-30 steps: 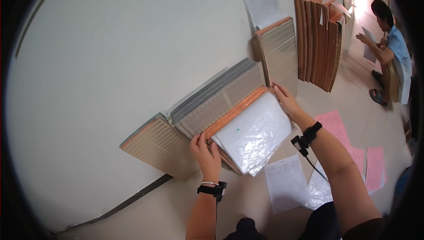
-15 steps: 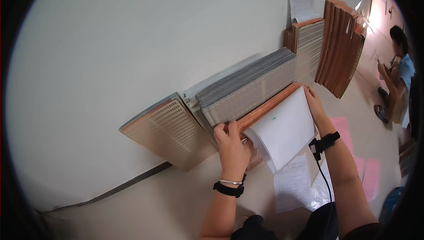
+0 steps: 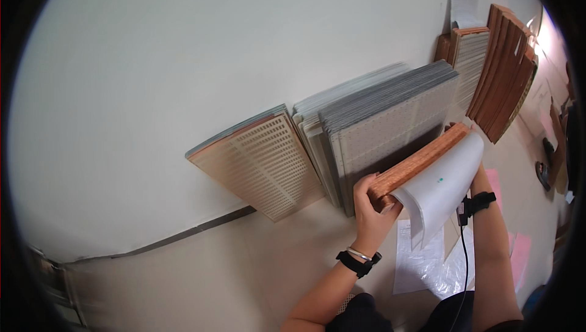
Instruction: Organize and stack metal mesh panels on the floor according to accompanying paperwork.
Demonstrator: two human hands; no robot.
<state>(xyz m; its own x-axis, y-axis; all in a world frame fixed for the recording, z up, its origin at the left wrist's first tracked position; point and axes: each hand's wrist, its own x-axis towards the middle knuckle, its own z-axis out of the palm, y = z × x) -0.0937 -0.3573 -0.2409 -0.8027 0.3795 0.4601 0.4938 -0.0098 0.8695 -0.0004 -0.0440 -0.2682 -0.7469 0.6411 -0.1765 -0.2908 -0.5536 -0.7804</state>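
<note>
Copper-coloured panels (image 3: pixel 418 162) are being held just in front of grey panels (image 3: pixel 394 112). Your left hand (image 3: pixel 373 215) is clasping one end; your right hand (image 3: pixel 481 179) is mostly hiding, its grip unclear. You're seemingly steadying them; moving is probably calling for even support.

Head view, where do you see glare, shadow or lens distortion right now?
Head view: strong glare at upper right, beyond the brown stack; head view: shiny highlights on the plastic lying on the floor; head view: shadow between the grey stack and copper-coloured stack; head view: black, rounded fisheye rim.
</note>
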